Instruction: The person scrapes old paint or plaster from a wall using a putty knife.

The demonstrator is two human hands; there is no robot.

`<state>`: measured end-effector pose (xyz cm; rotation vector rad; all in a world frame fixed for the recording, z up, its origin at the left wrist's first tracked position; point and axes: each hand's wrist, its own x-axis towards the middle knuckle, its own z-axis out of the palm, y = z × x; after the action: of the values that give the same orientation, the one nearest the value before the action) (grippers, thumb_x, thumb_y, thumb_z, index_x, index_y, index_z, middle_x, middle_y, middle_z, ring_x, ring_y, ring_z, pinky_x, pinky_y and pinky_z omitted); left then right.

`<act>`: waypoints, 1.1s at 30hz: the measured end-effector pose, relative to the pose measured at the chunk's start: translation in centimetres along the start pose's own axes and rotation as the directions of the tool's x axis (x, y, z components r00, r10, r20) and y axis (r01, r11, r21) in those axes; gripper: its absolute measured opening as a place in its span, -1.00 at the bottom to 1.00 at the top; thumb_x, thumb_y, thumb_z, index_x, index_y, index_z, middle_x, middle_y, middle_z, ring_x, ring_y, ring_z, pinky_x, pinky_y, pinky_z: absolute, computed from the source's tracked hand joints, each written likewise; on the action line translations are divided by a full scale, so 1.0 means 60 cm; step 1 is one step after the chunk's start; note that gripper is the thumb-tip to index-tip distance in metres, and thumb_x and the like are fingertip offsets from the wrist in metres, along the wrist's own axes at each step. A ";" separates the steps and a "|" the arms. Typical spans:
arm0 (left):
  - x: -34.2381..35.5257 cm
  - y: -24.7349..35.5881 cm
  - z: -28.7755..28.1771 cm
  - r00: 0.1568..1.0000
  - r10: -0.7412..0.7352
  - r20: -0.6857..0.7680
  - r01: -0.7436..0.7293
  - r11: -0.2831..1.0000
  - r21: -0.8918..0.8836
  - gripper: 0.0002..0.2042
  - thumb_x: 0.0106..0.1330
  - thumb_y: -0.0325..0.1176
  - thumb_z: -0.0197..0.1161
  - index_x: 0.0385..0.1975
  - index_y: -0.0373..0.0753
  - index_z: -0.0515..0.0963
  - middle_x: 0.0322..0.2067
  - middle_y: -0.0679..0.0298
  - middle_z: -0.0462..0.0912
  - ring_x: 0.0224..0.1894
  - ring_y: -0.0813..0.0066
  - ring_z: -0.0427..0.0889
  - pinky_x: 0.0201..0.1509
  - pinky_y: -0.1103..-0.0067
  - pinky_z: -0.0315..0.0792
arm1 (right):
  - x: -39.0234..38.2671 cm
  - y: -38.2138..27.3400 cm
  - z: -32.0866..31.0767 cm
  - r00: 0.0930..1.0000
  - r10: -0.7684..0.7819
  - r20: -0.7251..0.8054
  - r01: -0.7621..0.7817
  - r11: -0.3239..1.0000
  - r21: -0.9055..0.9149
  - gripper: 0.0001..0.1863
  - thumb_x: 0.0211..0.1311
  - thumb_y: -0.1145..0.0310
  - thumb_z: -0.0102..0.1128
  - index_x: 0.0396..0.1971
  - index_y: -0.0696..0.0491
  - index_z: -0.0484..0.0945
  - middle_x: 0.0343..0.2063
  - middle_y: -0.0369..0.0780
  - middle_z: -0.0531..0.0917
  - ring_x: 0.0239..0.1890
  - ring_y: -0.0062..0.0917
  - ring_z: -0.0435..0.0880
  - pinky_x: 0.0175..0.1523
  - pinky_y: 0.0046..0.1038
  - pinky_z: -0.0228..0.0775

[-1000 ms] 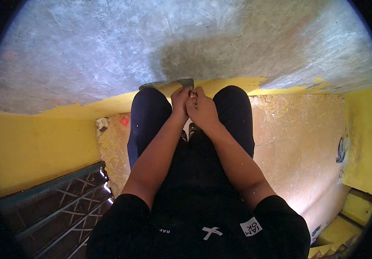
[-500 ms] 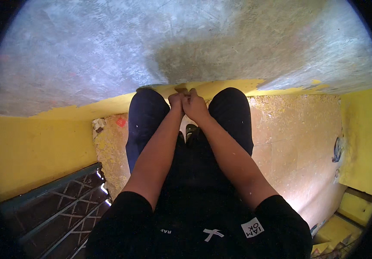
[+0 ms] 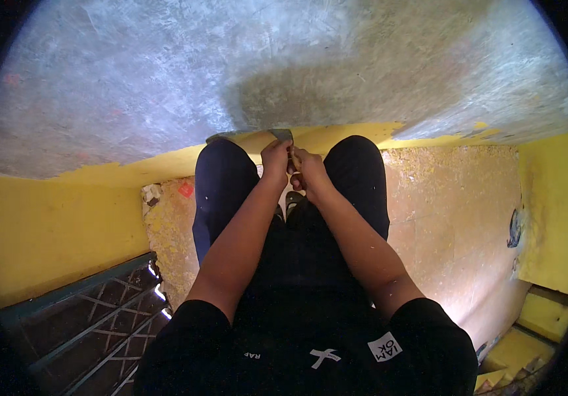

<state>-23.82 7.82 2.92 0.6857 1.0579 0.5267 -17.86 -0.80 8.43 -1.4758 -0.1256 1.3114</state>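
Note:
My left hand and my right hand are together between my dark-trousered knees, both wrapped round a scraper. Its wooden handle shows between my fingers, and the flat grey blade sticks up beyond my left hand at the yellow lower band of a patchy grey wall. Whether the blade touches the wall I cannot tell.
Yellow walls bound both sides. Below is a worn tan tiled floor, with a small red patch at left and a dark scrap at right. A dark metal lattice gate is at lower left, yellow steps at lower right.
Compared with half a second ago, my right hand has moved slightly down and right and its grip has shifted, so more of the handle and the blade shows beside and above my left hand.

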 end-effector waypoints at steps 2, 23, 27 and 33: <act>-0.012 0.014 0.004 0.998 -0.011 -0.062 0.010 1.000 -0.020 -0.88 0.21 -0.45 0.19 -0.55 -0.25 0.44 -0.56 0.25 0.52 -0.61 0.44 0.49 -0.65 0.52 0.34 | -0.024 -0.019 0.015 0.965 0.252 0.067 -0.260 0.947 0.189 -0.64 0.36 0.03 -0.10 -0.37 0.04 0.43 -0.73 -0.31 0.35 -0.85 -0.61 0.16 -0.73 -0.57 -0.06; 0.106 -0.047 -0.017 0.995 -0.072 -0.073 0.078 0.994 0.083 -0.81 0.10 -0.34 0.28 -0.66 -0.20 0.46 -0.67 0.32 0.45 -0.68 0.47 0.43 -0.61 0.48 0.25 | 0.107 0.034 0.003 0.997 0.077 0.024 -0.079 0.994 0.073 -0.60 0.39 0.11 -0.12 -0.67 -0.07 0.23 -0.79 -0.36 0.23 -0.83 -0.65 0.09 -0.71 -0.53 -0.17; 0.079 -0.028 -0.019 0.996 -0.086 -0.010 0.087 0.986 0.143 -0.77 0.11 -0.22 0.27 -0.63 -0.20 0.46 -0.72 0.33 0.41 -0.74 0.44 0.39 -0.67 0.47 0.24 | 0.102 0.044 0.003 0.998 0.057 0.035 -0.058 0.998 0.038 -0.60 0.38 0.10 -0.12 -0.65 -0.03 0.29 -0.77 -0.33 0.29 -0.82 -0.60 0.16 -0.70 -0.50 -0.07; 0.004 0.020 -0.003 0.891 -0.375 0.254 0.320 0.918 0.234 -0.63 0.20 0.01 0.20 -0.29 -0.21 0.51 -0.49 0.23 0.55 -0.52 0.38 0.54 -0.48 0.52 0.44 | 0.089 0.055 -0.002 0.994 -0.086 -0.067 0.088 0.996 0.026 -0.60 0.34 0.09 -0.05 -0.50 0.14 0.44 -0.64 -0.24 0.46 -0.66 -0.53 0.42 -0.62 -0.44 0.17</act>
<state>-23.99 8.85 3.57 0.6924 0.9262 0.0079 -17.54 1.45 2.54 -1.4713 -0.1259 1.1887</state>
